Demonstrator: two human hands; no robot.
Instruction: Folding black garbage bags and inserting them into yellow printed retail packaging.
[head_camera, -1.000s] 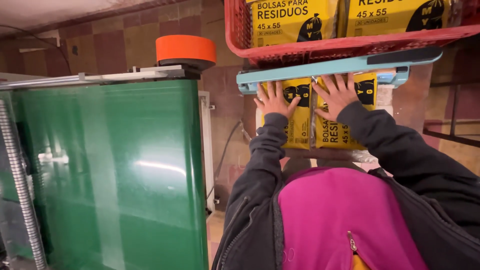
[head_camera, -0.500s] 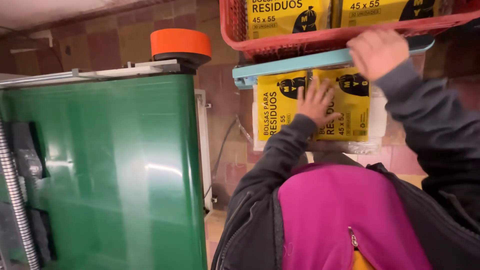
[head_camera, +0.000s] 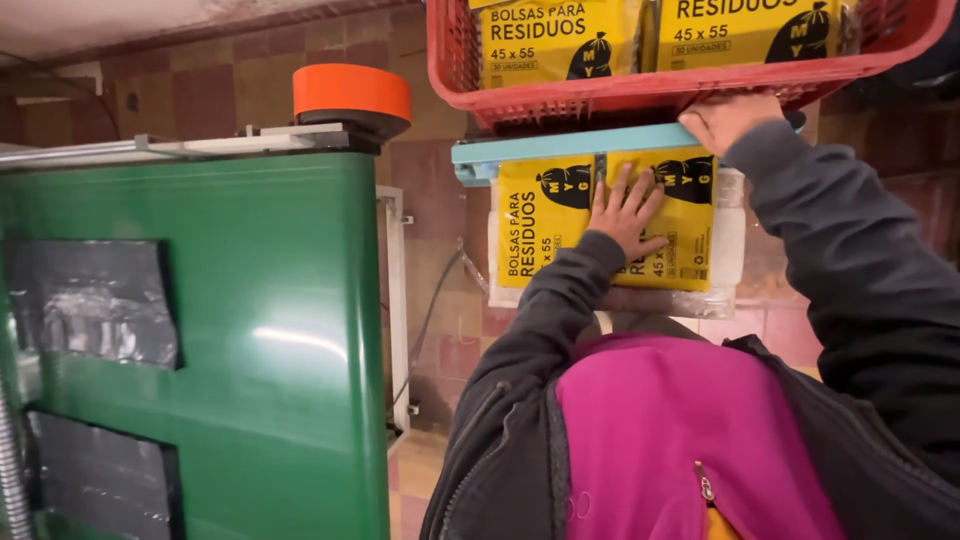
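My left hand (head_camera: 625, 212) lies flat with fingers spread against a clear-wrapped bundle of yellow bag packs (head_camera: 545, 230) that sits against the wall under a light blue shelf (head_camera: 560, 148). My right hand (head_camera: 728, 118) is raised to the underside of a red plastic basket (head_camera: 640, 92) resting on that shelf, its fingers curled at the basket's bottom edge. The basket holds more yellow bag packs (head_camera: 555, 40). My dark sleeves and a pink front fill the lower right.
A tall green metal cabinet (head_camera: 270, 330) stands at the left, with grey taped patches (head_camera: 95, 300) on its face and an orange and black round cap (head_camera: 352, 95) on top. A cable (head_camera: 432, 310) hangs down the tiled wall behind.
My right hand left the yellow bundle and rose to the bottom of the red basket. My left hand stayed pressed on the bundle. The view shifted left and down.
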